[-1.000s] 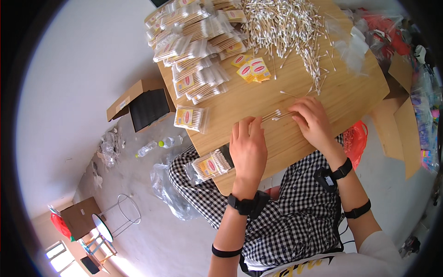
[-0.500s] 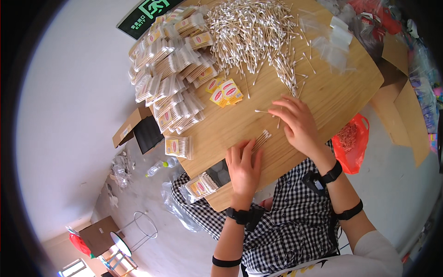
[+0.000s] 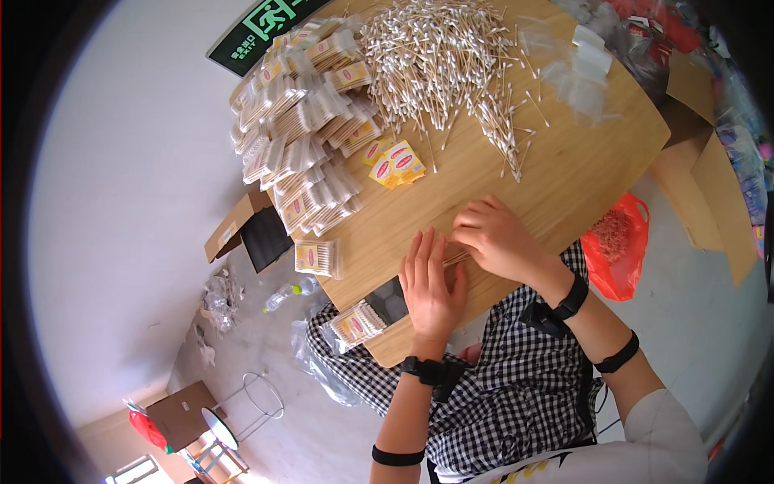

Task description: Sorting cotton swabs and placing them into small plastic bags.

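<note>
A small bunch of cotton swabs (image 3: 456,256) lies at the table's near edge, mostly covered by my hands. My left hand (image 3: 431,292) rests on the tabletop with fingers stretched forward, and the bunch sits between its thumb and index finger. Curled over the heads of that bunch, my right hand (image 3: 498,242) pinches swabs, whose tips its fingers hide. Farther off is a big heap of loose cotton swabs (image 3: 439,60), with a smaller spill (image 3: 501,133) trailing toward me. Several yellow-and-white cards (image 3: 399,164) lie left of the spill.
Packed swab bags (image 3: 302,121) are piled at the table's left, with single packs (image 3: 316,258) (image 3: 355,324) at the near left edge. Clear plastic bags (image 3: 582,77) lie far right. A red bag (image 3: 619,246) and an open carton (image 3: 697,177) stand beyond the right edge.
My right hand has come down and left with its swabs to the bunch beside my left hand, and its fingers have closed. The left hand's fingers have straightened slightly.
</note>
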The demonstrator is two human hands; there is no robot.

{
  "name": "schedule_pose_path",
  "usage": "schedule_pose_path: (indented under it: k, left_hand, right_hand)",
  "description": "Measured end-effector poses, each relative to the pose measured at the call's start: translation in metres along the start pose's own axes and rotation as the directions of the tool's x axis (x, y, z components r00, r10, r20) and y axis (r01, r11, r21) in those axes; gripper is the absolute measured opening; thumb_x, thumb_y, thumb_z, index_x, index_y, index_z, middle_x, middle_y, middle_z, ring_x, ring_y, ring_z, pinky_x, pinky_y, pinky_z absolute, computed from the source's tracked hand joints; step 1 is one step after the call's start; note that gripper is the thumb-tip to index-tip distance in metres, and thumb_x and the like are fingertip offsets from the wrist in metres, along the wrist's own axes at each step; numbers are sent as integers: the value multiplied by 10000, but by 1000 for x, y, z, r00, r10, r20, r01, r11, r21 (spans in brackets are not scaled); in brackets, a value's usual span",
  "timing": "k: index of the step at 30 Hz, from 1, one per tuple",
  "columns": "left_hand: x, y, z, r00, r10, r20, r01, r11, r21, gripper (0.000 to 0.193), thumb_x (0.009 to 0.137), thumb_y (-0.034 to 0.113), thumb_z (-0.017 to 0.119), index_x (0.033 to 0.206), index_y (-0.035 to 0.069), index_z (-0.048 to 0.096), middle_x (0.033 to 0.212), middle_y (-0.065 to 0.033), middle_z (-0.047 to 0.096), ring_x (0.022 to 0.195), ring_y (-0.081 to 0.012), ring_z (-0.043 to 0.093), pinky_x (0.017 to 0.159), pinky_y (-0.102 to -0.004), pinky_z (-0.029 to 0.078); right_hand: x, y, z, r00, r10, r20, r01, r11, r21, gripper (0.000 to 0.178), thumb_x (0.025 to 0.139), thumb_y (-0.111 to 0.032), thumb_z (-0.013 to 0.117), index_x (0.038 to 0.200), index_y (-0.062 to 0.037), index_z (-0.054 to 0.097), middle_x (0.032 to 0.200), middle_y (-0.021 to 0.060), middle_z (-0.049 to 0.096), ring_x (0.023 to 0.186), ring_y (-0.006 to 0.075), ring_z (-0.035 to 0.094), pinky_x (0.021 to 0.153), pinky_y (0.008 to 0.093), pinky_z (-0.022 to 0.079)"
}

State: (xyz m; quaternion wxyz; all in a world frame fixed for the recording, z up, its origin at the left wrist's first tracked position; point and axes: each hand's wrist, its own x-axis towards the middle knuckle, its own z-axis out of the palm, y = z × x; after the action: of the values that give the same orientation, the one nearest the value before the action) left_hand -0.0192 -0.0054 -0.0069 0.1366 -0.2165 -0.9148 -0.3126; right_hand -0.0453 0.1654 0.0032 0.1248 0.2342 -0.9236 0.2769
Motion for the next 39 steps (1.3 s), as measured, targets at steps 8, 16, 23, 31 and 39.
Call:
schedule_pose_path:
  k: [8,16,23,31,39]
  left_hand:
    - [1,-1,0,988,108,106,-109,994,6,482,793,59,681,1261,8,582,1283,-143,598,1254,-327,529,1045,-470,409]
    - [0,-1,-2,993,104,64,-102,994,-37,345,804,62,692,1144,22,649,1172,-93,641,1128,-281,595,975,-442,460]
    - [-1,-3,0,994,110,-2,-110,992,-68,237,789,28,717,1025,38,698,1058,-65,672,1009,-258,627,864,-384,486]
    - [-1,-4,0,994,105,-18,-107,991,-84,232,779,14,722,1009,37,699,1040,-58,677,980,-247,630,833,-372,483]
    - [-4,-7,-1,996,87,-20,-89,991,-101,222,774,16,725,994,32,702,1041,-62,679,991,-250,631,836,-373,488]
  right_hand:
    - [1,39,-23,796,425,-430,-480,877,-22,367,752,-153,783,1024,-48,560,962,122,601,919,322,584,796,409,482]
    - [-9,67,-19,640,632,-436,-662,742,103,300,777,-77,751,962,-35,517,948,139,603,853,328,607,727,407,497]
    - [-27,52,-41,627,695,-351,-723,687,70,163,773,-10,693,847,-41,551,794,93,623,740,288,625,642,390,486]
    - [-1,50,-23,827,472,-306,-497,868,-3,152,754,-9,678,853,-65,577,762,74,622,721,272,625,618,389,490]
    - [-15,41,-29,832,492,-256,-510,860,-3,130,765,-14,667,843,-66,575,743,71,623,702,268,629,608,384,493]
